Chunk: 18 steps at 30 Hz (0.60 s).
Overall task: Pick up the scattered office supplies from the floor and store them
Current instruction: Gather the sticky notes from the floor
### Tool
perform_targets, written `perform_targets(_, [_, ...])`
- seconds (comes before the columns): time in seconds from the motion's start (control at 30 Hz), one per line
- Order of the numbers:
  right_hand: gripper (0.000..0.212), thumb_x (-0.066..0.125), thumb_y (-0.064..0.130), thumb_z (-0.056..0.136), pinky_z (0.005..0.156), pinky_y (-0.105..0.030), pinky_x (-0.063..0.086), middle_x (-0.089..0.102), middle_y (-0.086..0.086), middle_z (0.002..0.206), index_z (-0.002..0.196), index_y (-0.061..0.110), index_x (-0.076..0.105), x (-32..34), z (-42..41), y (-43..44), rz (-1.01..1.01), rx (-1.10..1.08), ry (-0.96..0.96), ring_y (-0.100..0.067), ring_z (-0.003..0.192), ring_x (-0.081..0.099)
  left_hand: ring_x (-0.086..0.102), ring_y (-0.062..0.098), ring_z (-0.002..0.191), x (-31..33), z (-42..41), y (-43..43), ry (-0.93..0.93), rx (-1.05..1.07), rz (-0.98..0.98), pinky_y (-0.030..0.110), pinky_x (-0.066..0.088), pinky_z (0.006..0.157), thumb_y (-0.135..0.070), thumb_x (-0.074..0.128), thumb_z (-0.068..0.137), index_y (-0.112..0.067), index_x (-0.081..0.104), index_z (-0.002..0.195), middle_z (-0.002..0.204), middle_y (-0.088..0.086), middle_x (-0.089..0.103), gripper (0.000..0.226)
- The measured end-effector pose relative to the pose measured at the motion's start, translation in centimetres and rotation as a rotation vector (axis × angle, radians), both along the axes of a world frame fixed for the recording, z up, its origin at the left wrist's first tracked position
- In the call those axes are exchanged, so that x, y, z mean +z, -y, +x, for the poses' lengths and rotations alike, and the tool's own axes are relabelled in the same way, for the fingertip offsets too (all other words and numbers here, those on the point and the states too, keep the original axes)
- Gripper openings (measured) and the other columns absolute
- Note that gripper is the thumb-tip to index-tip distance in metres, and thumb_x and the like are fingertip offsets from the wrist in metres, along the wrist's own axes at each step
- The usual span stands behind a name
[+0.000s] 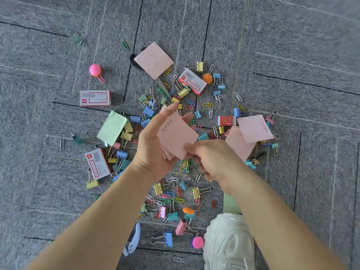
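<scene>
Pink square paper notes [176, 136], a thin stack of them, are up off the floor between our 2 hands, above the middle of the spill. Our left hand [153, 147] carries the stack against its palm with the thumb and fingers stretched almost straight. Our right hand [212, 158] is curled, and its thumb and forefinger pinch the stack's lower corner. Below us the grey carpet tile floor [292, 55] is strewn with coloured metal binder clips [168, 239] and coloured wire paper clips [210, 112]. We count 4 red and white cardboard staple boxes [95, 98] among them. 1 more pink paper pad [153, 60] lies at the far side on a pair of black-handled scissors [162, 87], whose blade points out from under it. 2 loose pink sheets [255, 128] overlap to the right of the hands. A pale green paper pad [112, 128] lies to the left. A round pink plastic button [95, 70] sits apart at the far left. Near our white shoe [228, 242] lies a white and blue hand tool [133, 240] of a kind we cannot tell.
</scene>
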State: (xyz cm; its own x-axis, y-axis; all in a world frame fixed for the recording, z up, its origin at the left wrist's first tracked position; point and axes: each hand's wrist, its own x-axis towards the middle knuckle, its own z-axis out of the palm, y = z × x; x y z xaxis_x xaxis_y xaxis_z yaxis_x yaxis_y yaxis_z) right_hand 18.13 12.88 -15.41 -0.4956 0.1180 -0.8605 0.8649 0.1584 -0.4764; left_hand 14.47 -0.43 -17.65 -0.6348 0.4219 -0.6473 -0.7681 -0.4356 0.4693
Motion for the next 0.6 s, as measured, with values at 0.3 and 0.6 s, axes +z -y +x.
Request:
perform_targets(0.3, [0.019, 0.061, 0.038, 0.094, 0.057, -0.027, 0.04, 0.063, 0.002, 0.086, 0.092, 0.02, 0.067, -0.6, 0.7, -7.5, 0.789, 0.236, -0.251, -0.015, 0.07, 0.059, 0.057, 0.035, 0.1, -2.1, 0.1, 1.7, 0.206, 0.018, 0.101, 0.067, 0.036, 0.101, -0.062, 0.066, 0.076, -0.021, 0.059, 0.104, 0.096, 0.011, 0.059, 0.05])
perform_targets(0.6, [0.032, 0.065, 0.031, 0.083, 0.06, -0.031, 0.037, 0.061, -0.012, 0.095, 0.102, 0.006, 0.06, -4.2, -0.1, -14.1, 0.858, 0.092, 0.032, -0.032, 0.087, 0.059, 0.057, 0.025, 0.075, -1.1, 1.1, -0.4, 0.251, -0.059, -0.016, 0.039, 0.047, 0.068, -0.053, 0.077, 0.069, -0.026, 0.058, 0.113, 0.098, 0.01, 0.061, 0.055])
